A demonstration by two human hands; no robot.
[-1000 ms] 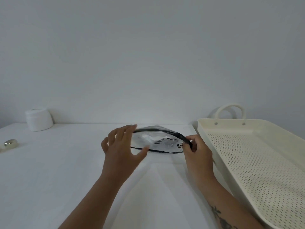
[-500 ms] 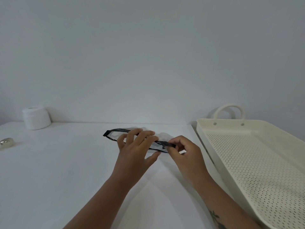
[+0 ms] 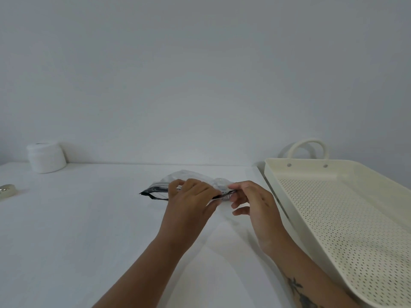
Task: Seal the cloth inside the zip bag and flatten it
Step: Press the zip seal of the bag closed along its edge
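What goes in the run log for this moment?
phase: sealing | both hands pinching zip bag strip | left hand | right hand | cloth inside | table

A plain staged workspace is showing: bare white table (image 3: pixel 89 230), blank wall, perforated cream tray (image 3: pixel 347 218) sitting at three o'clock.

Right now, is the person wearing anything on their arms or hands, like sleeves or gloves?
No sleeves or gloves show: both forearms are bare. The left hand and right hand show no rings I can see. The right forearm has a dark tattoo near the bottom edge.
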